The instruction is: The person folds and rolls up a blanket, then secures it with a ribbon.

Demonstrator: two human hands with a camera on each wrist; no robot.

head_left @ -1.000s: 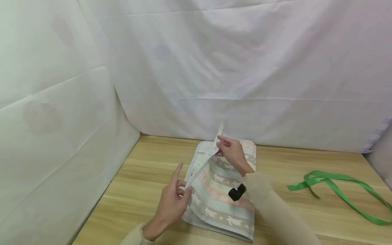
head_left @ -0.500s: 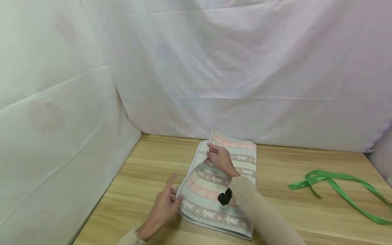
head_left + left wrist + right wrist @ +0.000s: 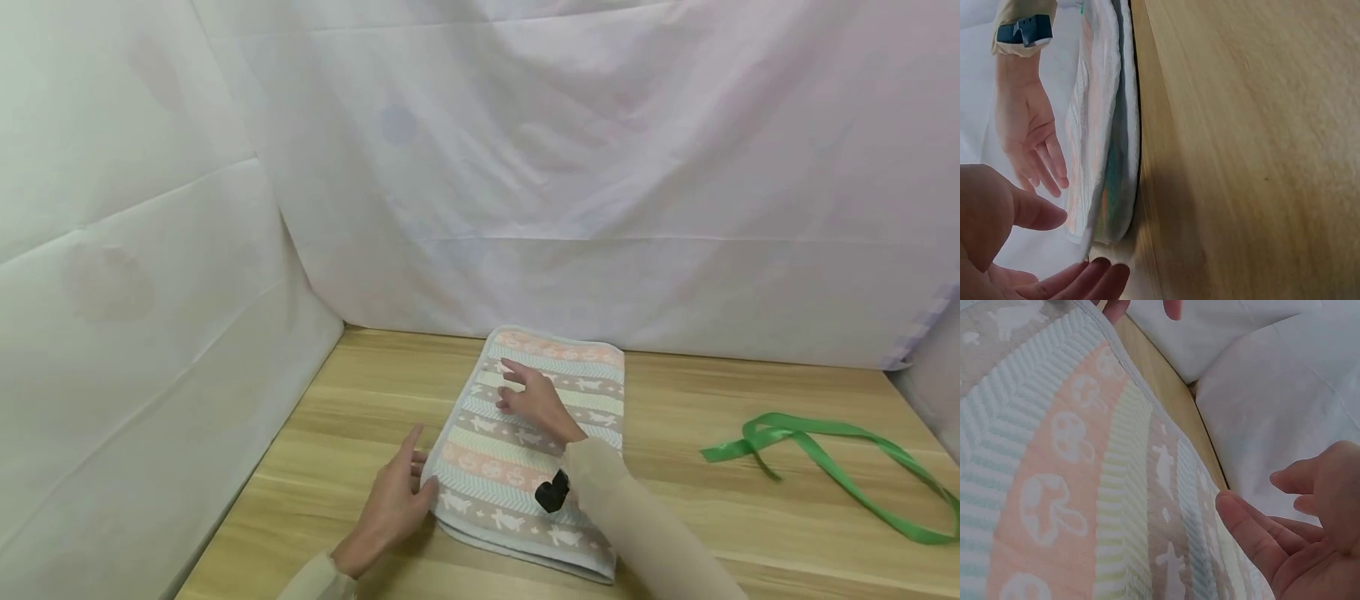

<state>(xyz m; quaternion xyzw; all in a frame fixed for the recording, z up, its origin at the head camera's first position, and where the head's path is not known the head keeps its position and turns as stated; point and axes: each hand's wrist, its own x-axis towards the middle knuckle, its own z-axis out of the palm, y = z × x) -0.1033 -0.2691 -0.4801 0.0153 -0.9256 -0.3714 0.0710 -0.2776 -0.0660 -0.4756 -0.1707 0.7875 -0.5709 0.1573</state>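
A folded, patterned cloth mat (image 3: 480, 454) with pale blue piping lies on the table, printed with bands of mushrooms and animals. At its near-left corner, my left hand (image 3: 393, 496) has its thumb and fingers spread around the edge. The left wrist view shows the mat's layers (image 3: 1100, 144) from the side, with a gap between them, and the left fingertips (image 3: 1110, 275) right at the corner. Over the mat's upper left part is my right hand (image 3: 534, 404), fingers extended and nothing held. In the right wrist view its thumb and fingers (image 3: 1247, 534) are apart above the print.
A loose green ribbon (image 3: 832, 479) lies in a loop on the wooden table (image 3: 360, 392) to the right. White cloth walls (image 3: 525, 167) enclose the back and sides. A black device (image 3: 552, 492) sits on the right sleeve.
The right hand has brought the mat's lifted top layer down to the left and let it go, so it lies flat. The left hand has shifted slightly left with the near corner.
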